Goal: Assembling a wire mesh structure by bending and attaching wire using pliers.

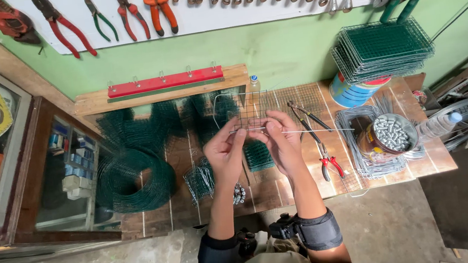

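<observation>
Fingers (244, 131) of both hands pinched on thin wire (306, 131) above crowded bench (266, 193), pliers (324, 156) just right.

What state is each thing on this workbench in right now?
Left hand: pinching the thin wire.
Right hand: pinching the same wire.
Thin wire: straight, held level above the bench.
Green mesh roll: coiled, lying on the bench.
Red-handled pliers: lying flat, untouched.
Bowl of metal clips: full, upright.
Stack of mesh panels: piled on a can.
</observation>
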